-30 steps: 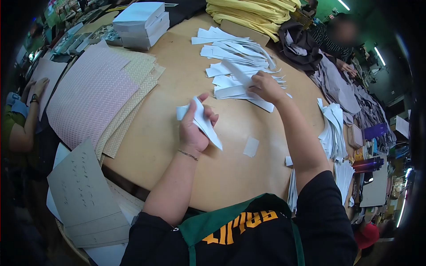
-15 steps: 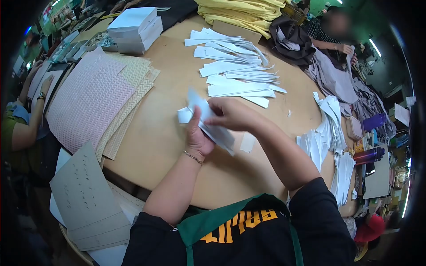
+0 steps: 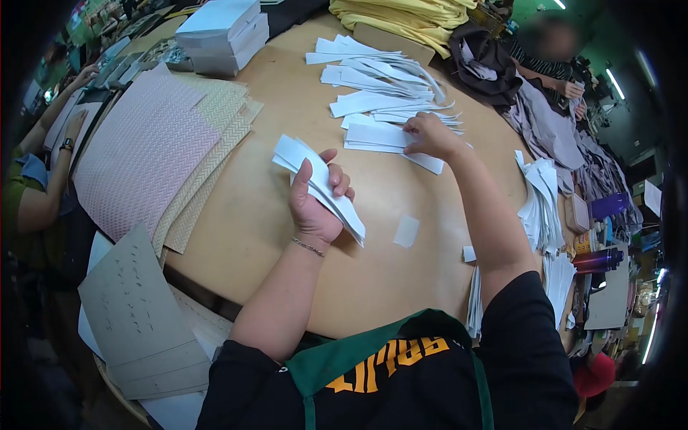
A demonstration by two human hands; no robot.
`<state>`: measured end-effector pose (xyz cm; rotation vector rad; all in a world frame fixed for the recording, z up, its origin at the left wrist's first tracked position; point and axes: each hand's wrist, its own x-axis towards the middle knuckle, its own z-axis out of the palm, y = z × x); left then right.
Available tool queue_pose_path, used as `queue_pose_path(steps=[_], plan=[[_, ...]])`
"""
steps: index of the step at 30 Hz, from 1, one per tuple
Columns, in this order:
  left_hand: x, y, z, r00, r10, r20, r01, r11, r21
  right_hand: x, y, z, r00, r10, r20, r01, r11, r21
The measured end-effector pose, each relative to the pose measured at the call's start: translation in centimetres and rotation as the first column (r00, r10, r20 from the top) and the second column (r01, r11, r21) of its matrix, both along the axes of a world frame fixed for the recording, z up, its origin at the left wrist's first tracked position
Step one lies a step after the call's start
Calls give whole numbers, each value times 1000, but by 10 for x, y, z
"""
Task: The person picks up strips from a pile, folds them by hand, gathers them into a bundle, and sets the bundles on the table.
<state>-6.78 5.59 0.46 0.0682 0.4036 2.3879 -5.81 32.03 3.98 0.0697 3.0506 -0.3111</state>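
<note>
My left hand (image 3: 317, 213) is wrapped round a small bundle of white strips (image 3: 290, 149), held slanting above the table (image 3: 287, 279). The thumb lies on the near side and the fingertips curl over the far edge. Further off, my right hand (image 3: 434, 135) pinches a flat white strip (image 3: 376, 136) at the near end of the spread piles. Its fingertips are partly hidden, and I cannot tell how many strips they grip. Beyond it, more white strips (image 3: 373, 75) lie in overlapping fans.
Woven-pattern sheets (image 3: 143, 154) and marked grey card (image 3: 136, 315) lie on the left. A white stack (image 3: 222, 36) and folded yellow cloth (image 3: 398, 18) stand at the back. More strips (image 3: 541, 208) and a purple bottle (image 3: 598, 260) are right. Co-workers sit on both sides.
My right hand has left the strips in my left hand and reached forward right to the strips on the table. My left hand keeps its bundle, now more plainly seen.
</note>
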Motion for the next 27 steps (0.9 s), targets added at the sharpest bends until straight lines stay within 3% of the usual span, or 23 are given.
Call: queue_pose_path(steps=[5, 8, 11, 13, 15, 18, 20, 21, 22, 23, 25, 27], plan=[[1, 4, 0, 999, -28, -18, 28, 1000, 11, 12, -6, 4, 996, -25, -91, 26, 1000, 13], [0, 4, -2, 1000, -9, -28, 9, 1000, 2, 16, 7, -5, 977, 72, -203, -73, 997, 2], [0, 6, -3, 999, 41, -18, -42, 997, -60, 10, -10, 35, 994, -109, -6, 103, 958, -267], [2, 6, -3, 997, 54, -57, -60, 993, -103, 6, -22, 52, 983, -131, -130, 52, 873, -485], [4, 7, 2, 991, 80, -110, -98, 981, -168, 5, -52, 76, 973, -182, -142, -3, 608, -794], [7, 6, 4, 980, 74, -185, -118, 964, -237, 6, -94, 83, 971, -157, -181, -112, 368, -923], [9, 7, 3, 990, 59, -131, -85, 976, -198, 10, -124, 73, 985, -152, -77, -30, 288, -957], [11, 8, 2, 997, 35, -66, -43, 991, -125, 14, -132, 59, 991, -126, 38, 75, 298, -952], [13, 9, 2, 1000, 3, -1, -3, 999, -49, 16, -141, 44, 993, -100, 57, 98, 467, -879], [15, 2, 5, 997, -70, 14, 69, 997, 21, 25, -149, 35, 998, -65, -26, 19, 609, -793], [10, 7, 0, 999, -21, -34, 18, 997, -79, 41, -149, 41, 985, -82, -150, -33, 770, -637], [8, 10, 4, 1000, -5, 10, 7, 991, -135, 34, -108, 21, 872, -292, -392, 3, 805, -593]])
